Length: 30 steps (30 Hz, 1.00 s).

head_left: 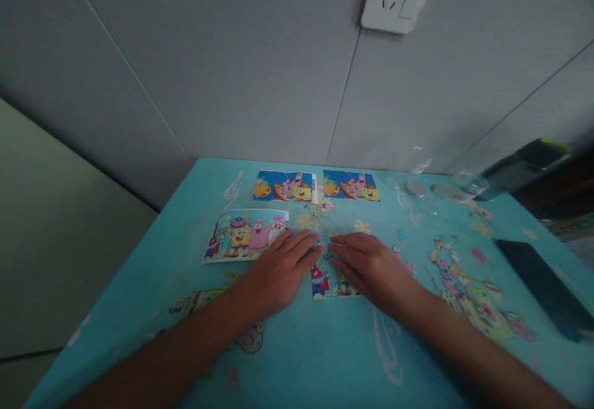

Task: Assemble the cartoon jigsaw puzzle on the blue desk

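Note:
A small cartoon picture, apparently a partly assembled jigsaw puzzle, lies on the table in front of me. My right hand rests over its upper and right parts with the fingers stretched out and slightly apart, hiding much of it. From the other side my left hand reaches in, fingers extended, the tips close to the picture's upper left edge. Whether a small piece sits under either hand's fingertips is hidden. A cartoon card with matching figures lies just beyond my left hand, partly behind its fingers.
Two blue cartoon cards, a left one and a right one, lie near the wall. Clear containers, a round lid and a dark bottle are at the back right. A dark flat object lies right on the patterned tablecloth.

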### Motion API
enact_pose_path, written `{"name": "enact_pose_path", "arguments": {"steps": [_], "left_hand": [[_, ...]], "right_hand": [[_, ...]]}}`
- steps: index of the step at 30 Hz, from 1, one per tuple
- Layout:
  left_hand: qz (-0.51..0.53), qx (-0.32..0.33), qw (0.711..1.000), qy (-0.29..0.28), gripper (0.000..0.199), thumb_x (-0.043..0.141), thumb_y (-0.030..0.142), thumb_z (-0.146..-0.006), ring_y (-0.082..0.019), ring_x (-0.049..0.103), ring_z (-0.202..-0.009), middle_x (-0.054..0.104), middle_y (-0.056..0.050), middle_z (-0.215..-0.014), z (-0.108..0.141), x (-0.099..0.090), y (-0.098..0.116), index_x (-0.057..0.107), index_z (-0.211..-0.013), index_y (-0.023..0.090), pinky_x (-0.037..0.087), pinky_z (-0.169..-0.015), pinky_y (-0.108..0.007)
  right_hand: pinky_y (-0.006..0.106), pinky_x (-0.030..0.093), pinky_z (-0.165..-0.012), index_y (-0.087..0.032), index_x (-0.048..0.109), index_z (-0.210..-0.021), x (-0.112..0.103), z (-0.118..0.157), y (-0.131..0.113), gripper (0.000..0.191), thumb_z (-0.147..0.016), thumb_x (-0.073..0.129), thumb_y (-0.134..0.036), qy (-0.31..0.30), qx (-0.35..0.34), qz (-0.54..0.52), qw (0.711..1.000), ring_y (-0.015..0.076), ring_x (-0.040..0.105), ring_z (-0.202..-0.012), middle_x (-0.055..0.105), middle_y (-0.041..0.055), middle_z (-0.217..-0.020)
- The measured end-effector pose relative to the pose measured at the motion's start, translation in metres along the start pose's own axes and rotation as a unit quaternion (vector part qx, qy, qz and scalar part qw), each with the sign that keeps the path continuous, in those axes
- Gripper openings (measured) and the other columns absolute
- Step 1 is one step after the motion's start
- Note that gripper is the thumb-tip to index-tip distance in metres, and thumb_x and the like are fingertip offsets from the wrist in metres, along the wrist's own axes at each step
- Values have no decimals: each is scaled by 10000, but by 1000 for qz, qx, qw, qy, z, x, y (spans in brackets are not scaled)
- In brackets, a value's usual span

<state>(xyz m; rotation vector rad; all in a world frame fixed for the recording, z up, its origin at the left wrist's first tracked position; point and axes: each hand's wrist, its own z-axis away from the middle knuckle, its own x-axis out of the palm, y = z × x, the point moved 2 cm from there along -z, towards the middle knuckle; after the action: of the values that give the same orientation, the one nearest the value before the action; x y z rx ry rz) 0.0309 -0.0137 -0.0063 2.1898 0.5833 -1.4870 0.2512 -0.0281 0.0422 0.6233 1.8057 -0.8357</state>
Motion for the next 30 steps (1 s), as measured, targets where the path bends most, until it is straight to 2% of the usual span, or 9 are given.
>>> {"name": "enact_pose_path", "arguments": {"steps": [4, 9, 16, 30], "left_hand": [[-4, 5, 1000, 20, 357, 426, 159, -1027, -294, 510, -1346, 577, -153, -1392, -3, -4, 1, 596, -1341, 137, 403, -1172, -511], [-3, 2, 1000, -2, 366, 428, 149, -1018, -277, 543, -1277, 608, -139, -1290, -5, -6, 3, 585, -1348, 146, 412, -1154, -496], [-17, 11, 1000, 16, 391, 375, 163, -1043, -280, 540, -1318, 607, -153, -1372, 2, -3, 2, 552, -1388, 111, 334, -1191, -543], [-25, 6, 999, 21, 391, 345, 150, -1053, -258, 533, -1351, 604, -154, -1415, 5, -3, 2, 566, -1370, 87, 333, -1194, -524]], "right_hand": [[446, 541, -994, -206, 703, -1261, 19, -15, -5, 279, -1006, 598, -250, 4, -10, -27, 1000, 240, 657, -1150, 720, 103, -1263], [448, 548, -980, -216, 704, -1281, 29, -11, 2, 294, -1015, 580, -243, 36, 1, -24, 999, 239, 647, -1157, 729, 100, -1253], [462, 542, -969, -226, 734, -1235, 41, -8, 6, 270, -1004, 600, -261, 52, 7, -17, 999, 267, 644, -1144, 736, 81, -1252], [460, 515, -974, -204, 735, -1199, 31, -10, -2, 246, -1014, 582, -261, 17, 11, 29, 999, 265, 624, -1128, 723, 70, -1264]]}}
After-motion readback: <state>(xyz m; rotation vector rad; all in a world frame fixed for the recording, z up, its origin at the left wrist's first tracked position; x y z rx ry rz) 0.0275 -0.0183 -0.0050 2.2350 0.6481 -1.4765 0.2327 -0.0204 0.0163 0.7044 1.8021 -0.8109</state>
